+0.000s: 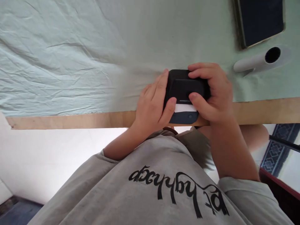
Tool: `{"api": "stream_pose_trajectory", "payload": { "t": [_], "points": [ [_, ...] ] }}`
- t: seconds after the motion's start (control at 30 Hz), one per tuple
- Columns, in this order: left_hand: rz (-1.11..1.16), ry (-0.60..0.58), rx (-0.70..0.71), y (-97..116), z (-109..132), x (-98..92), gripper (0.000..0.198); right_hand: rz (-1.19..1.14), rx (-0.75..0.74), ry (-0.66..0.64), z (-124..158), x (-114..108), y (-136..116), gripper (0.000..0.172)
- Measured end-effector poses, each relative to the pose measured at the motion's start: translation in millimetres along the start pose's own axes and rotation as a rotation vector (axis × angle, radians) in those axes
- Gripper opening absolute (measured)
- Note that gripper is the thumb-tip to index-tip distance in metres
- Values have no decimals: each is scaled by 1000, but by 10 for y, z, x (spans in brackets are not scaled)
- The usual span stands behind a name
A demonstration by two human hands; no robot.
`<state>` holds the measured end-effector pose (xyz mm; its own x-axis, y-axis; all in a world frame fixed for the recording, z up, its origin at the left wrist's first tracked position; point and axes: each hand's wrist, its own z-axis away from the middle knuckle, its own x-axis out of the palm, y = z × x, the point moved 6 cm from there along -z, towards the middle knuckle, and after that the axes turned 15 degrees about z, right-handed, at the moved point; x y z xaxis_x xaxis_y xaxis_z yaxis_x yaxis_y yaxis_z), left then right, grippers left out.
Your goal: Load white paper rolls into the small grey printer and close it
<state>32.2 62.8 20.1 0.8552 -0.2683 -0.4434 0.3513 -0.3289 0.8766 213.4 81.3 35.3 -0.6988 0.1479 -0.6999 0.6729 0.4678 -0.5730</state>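
Observation:
A small black label printer [182, 89] sits near the front edge of the cloth-covered table. A white strip of paper [185, 108] shows across its front, above a dark blue-grey lower panel with a small round button. My left hand [153, 103] is pressed along the printer's left side, its fingers close together and its thumb at the end of the paper strip. My right hand [217, 92] grips the right side, with fingertips on the top and the thumb by the front lettering. The fingers partly hide both sides of the printer.
A white roll [255, 64] with a dark hollow end lies to the right, one edge loose. Beyond it is a dark-screened phone or tablet [263, 22]. Pale green cloth [70, 56], wrinkled at left, covers the table up to its bare wooden edge [70, 120].

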Motion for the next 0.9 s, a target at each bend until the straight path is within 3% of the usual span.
{"api": "stream_pose_trajectory", "payload": {
  "t": [0.43, 0.67, 0.9],
  "points": [
    [-23, -69, -8, 31, -2, -9, 65, 60, -1, 23, 8, 13, 49, 46],
    [-36, -27, 40, 22, 5, 5, 65, 28, -51, 54, 31, 10, 87, 55],
    [-113, -59, -10, 39, -1, 10, 69, 57, -17, -45, 34, -15, 36, 45]
  ]
}}
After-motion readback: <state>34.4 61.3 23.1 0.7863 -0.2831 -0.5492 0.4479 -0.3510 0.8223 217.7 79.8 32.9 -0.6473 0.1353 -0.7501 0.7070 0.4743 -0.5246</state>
